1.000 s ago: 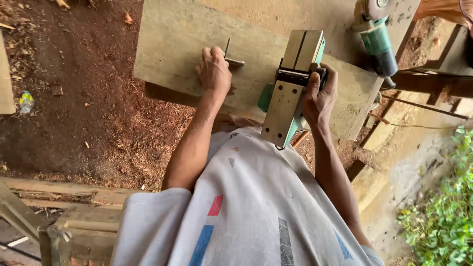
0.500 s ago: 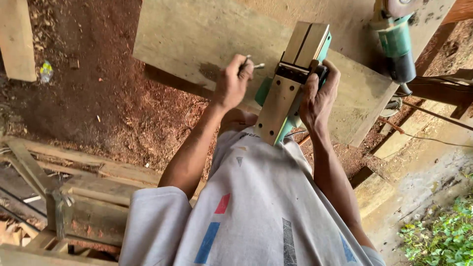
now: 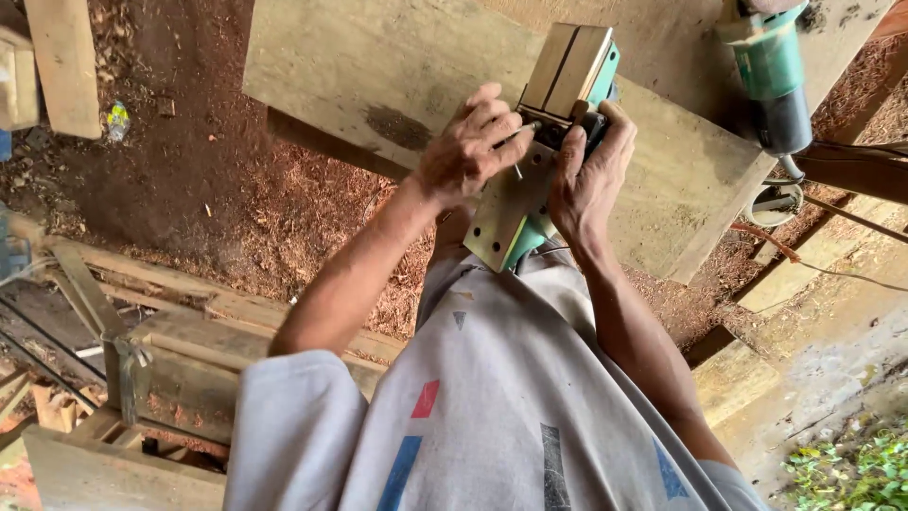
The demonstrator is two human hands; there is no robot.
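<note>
I have an electric planer (image 3: 544, 142) turned sole-up on the wide wooden board (image 3: 378, 66) in front of me, its lower end just over the board's near edge, close to my shirt. The sole is flat, dull metal, rectangular, scuffed and a little dusty, and the body under it is green plastic that shows only as slivers along the sides. My right hand (image 3: 586, 175) is wrapped around the planer's right flank, thumb lying up along the edge, gripping it firmly. My left hand (image 3: 468, 147) is bunched at the gap in the middle of the sole, fingertips pinched on a thin metal tool (image 3: 518, 156) (I can only see a short dark sliver of it below my fingers, so its kind is hard to tell). What sits in that gap is hidden by my own knuckles.

The board is pale, rough-sawn, with a dark stain near my left wrist. A second green power tool (image 3: 771, 66) with a dark grey end lies at the top right, its top cut off by the frame. Below the board the ground is reddish sawdust (image 3: 312, 208), soft and crumbly, with weathered timber frames (image 3: 180, 331) at the left.
</note>
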